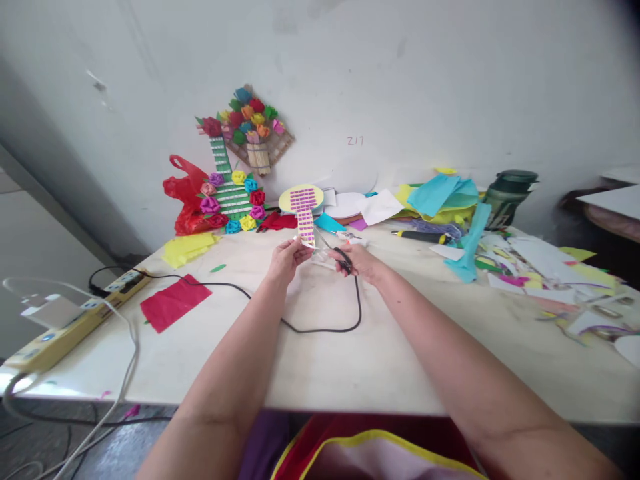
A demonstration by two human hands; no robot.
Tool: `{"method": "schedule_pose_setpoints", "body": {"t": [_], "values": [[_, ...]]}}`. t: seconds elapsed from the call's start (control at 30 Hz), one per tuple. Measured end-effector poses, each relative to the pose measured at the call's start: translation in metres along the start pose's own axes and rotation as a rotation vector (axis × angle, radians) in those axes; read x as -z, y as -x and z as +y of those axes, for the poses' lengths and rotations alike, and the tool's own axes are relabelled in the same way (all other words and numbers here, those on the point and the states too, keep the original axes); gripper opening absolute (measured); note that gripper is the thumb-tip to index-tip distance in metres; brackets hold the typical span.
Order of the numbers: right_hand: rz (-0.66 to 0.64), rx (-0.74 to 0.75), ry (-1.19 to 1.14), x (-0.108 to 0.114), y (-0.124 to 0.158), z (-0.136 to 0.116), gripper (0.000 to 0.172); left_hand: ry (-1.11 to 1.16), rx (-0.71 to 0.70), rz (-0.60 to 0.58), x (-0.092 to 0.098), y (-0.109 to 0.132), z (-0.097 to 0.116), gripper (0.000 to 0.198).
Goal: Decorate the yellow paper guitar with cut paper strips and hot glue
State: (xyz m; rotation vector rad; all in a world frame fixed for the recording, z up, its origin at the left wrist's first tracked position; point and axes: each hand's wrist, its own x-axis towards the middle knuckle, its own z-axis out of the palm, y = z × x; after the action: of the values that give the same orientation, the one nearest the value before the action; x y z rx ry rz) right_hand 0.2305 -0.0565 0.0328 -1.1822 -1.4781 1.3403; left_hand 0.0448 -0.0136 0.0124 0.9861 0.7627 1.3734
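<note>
My right hand (pixel 361 262) is closed around the black handles of a pair of scissors (pixel 344 260), whose blades point up and to the left. The fingertips of my left hand (pixel 290 259) pinch a thin white strip (pixel 307 245) close to the blades. Just beyond my hands a yellow paper piece with purple stripes (pixel 301 200), a round top on a narrow stem, leans at the back of the table. A small whitish object (pixel 350 236) lies behind the scissors; its kind is unclear. The scissor tips are partly blurred.
Paper-flower crafts (pixel 233 193) and a red plastic bag (pixel 185 193) stand at back left. A power strip (pixel 75 320), red paper (pixel 175 302) and a looping black cable (pixel 320 331) lie nearer. Paper scraps (pixel 530 267), a yellow-black cutter (pixel 423 236) and a green bottle (pixel 509 200) are rightward.
</note>
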Motion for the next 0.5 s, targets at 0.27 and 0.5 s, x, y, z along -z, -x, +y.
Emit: {"method": "schedule_pose_setpoints", "body": {"t": [0.27, 0.5], "values": [[-0.147, -0.074, 0.084, 0.0040, 0.0102, -0.0071, 0.036, 0.060, -0.011, 0.097, -0.0007, 0.0021, 0.0024, 0.017], [-0.237, -0.057, 0.135, 0.0038, 0.0089, -0.0036, 0.043, 0.054, 0.028, 0.151, -0.0024, 0.0035, 0.0054, 0.014]]}}
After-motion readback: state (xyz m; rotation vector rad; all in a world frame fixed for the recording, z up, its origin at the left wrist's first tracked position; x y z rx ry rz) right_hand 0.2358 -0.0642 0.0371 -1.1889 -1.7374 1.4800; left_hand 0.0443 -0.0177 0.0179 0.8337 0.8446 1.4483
